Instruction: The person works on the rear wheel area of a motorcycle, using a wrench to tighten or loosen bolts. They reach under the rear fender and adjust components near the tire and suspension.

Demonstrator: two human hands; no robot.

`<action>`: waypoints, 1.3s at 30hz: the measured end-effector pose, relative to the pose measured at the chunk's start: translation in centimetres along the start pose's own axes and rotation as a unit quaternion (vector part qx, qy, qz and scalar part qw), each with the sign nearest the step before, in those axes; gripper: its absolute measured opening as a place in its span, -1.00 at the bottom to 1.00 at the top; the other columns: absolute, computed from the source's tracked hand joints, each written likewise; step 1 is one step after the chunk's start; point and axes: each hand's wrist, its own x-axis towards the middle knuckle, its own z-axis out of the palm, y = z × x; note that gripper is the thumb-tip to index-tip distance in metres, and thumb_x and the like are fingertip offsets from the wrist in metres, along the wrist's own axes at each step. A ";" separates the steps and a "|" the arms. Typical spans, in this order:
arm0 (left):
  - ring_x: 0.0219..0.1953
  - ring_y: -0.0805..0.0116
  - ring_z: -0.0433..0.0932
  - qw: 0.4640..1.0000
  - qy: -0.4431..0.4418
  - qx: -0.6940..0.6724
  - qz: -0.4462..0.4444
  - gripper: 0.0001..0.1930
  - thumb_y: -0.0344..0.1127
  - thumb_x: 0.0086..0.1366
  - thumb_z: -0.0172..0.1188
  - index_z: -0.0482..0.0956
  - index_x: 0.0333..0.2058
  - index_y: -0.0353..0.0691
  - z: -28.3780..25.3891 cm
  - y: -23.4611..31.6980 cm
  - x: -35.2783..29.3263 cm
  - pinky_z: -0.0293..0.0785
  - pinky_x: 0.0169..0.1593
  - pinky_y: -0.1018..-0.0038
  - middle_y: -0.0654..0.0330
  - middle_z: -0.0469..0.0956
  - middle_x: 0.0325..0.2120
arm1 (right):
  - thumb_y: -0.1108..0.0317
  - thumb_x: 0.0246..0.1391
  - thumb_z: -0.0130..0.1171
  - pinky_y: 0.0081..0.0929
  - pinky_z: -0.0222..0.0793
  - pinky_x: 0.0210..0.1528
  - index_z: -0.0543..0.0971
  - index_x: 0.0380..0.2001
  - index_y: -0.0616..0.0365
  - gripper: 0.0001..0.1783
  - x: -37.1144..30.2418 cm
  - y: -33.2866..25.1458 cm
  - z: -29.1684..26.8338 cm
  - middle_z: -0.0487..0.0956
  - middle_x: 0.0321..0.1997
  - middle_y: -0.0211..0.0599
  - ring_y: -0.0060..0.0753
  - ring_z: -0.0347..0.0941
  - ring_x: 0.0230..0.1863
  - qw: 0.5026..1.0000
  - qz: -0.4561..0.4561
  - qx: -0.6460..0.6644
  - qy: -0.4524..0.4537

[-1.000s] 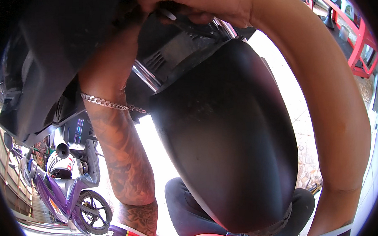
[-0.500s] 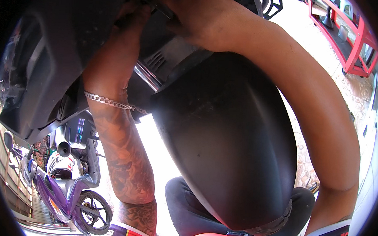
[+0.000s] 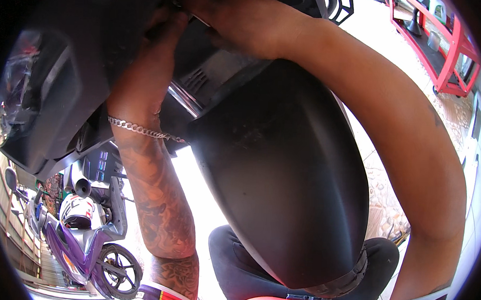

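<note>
Black fender (image 3: 287, 179): one. Dark bodywork (image 3: 89, 47): above and left of fender, just beside left grip (image 3: 167, 34). Right grip (image 3: 235, 21): above fender's upper end, near left grip. Finger closure and anything held, either grip: shadowed, cannot tell.

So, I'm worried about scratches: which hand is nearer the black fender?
Right. The right hand is just above the top of the black fender in the picture; the left hand is farther off, up and to the left.
</note>
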 end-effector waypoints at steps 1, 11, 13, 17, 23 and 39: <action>-0.07 0.35 0.64 1.000 -0.002 -0.022 -0.013 -0.63 -0.15 0.36 0.33 0.72 -0.01 -0.30 0.0 0.0 0.0 0.42 0.11 0.45 0.09 0.73 -0.14 | 0.39 0.26 0.04 0.00 0.48 0.17 0.18 0.39 0.26 -0.34 0.2 0.0 -0.2 0.48 0.23 0.27 0.22 0.52 0.17 0.999 0.021 0.032 -0.022; -0.09 0.37 0.63 0.994 -0.038 -0.006 -0.100 -0.69 -0.24 0.37 0.31 0.72 -0.03 -0.33 -1.5 -2.1 0.6 0.44 0.11 0.45 0.11 0.72 -0.16 | 0.35 0.09 0.20 -0.07 0.43 0.25 0.32 0.33 0.29 -0.28 0.6 -0.3 -3.2 0.49 0.23 0.30 0.24 0.47 0.23 0.982 -0.047 0.174 -0.061; -0.06 0.36 0.63 0.996 -0.047 -0.007 -0.081 -0.69 -0.26 0.37 0.30 0.70 -0.01 -0.33 -1.3 -2.0 0.6 0.44 0.12 0.44 0.10 0.71 -0.11 | 0.33 0.10 0.16 -0.07 0.43 0.26 0.41 0.25 0.35 -0.37 1.3 -0.1 -2.9 0.53 0.19 0.30 0.23 0.48 0.23 0.981 -0.057 0.177 -0.054; 0.01 0.35 0.60 0.998 -0.023 -0.046 0.035 -0.65 -0.28 0.37 0.30 0.64 0.06 -0.33 -0.4 -1.9 0.2 0.43 0.15 0.43 0.09 0.66 -0.01 | 0.32 0.17 0.06 -0.08 0.44 0.25 0.51 0.15 0.39 -0.48 2.8 -0.2 -2.6 0.58 0.12 0.28 0.18 0.52 0.19 0.989 0.012 0.123 -0.077; 0.03 0.27 0.60 0.997 -0.022 -0.068 -0.017 -0.65 -0.29 0.36 0.29 0.63 0.06 -0.33 -0.1 -1.4 0.4 0.40 0.19 0.39 0.08 0.64 0.01 | 0.35 0.28 -0.01 -0.19 0.48 0.18 0.51 0.17 0.35 -0.54 2.4 -1.6 -8.3 0.62 0.06 0.17 0.01 0.58 0.09 0.943 0.088 0.278 -0.164; 0.15 0.19 0.56 0.994 -0.032 0.070 -0.073 -0.45 0.05 0.30 0.38 0.65 0.08 -0.27 -1.1 -1.2 -0.4 0.30 0.28 0.40 0.03 0.63 0.07 | 0.46 0.20 0.20 -0.44 0.30 -0.35 0.52 0.18 0.24 -0.54 -10.7 -4.5 -11.7 0.49 -0.44 -0.34 -0.54 0.42 -0.41 0.977 0.191 0.086 0.040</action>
